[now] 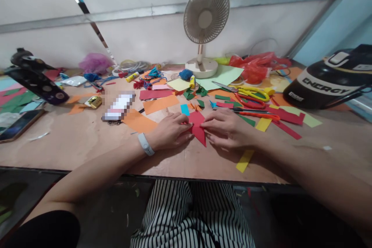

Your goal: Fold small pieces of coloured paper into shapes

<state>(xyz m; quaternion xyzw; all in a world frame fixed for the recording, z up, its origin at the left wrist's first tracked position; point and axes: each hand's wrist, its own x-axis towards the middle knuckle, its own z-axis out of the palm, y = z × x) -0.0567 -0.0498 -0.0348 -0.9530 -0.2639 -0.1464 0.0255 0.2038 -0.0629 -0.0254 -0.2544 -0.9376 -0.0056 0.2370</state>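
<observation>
A folded piece of red paper (198, 128) with pointed ends lies between my hands, just over the wooden table (171, 164). My left hand (171, 131) pinches its left edge between thumb and fingers, and a pale band circles that wrist. On the other edge, the thumb and fingers of my right hand (228, 130) are closed too. Right behind the red paper are a small blue paper piece (185, 109) and little folded green pieces (200, 91). An orange sheet (139, 121) reaches toward my left hand.
A white fan (206, 13) stands at the back. Scissors with red handles (250, 101), yellow-handled scissors (255, 93) and an orange cutter (264, 114) lie right. A phone (118, 106) and padlock (93, 102) lie left. A black jug (325, 81) and dark bottle (37, 81) flank the table.
</observation>
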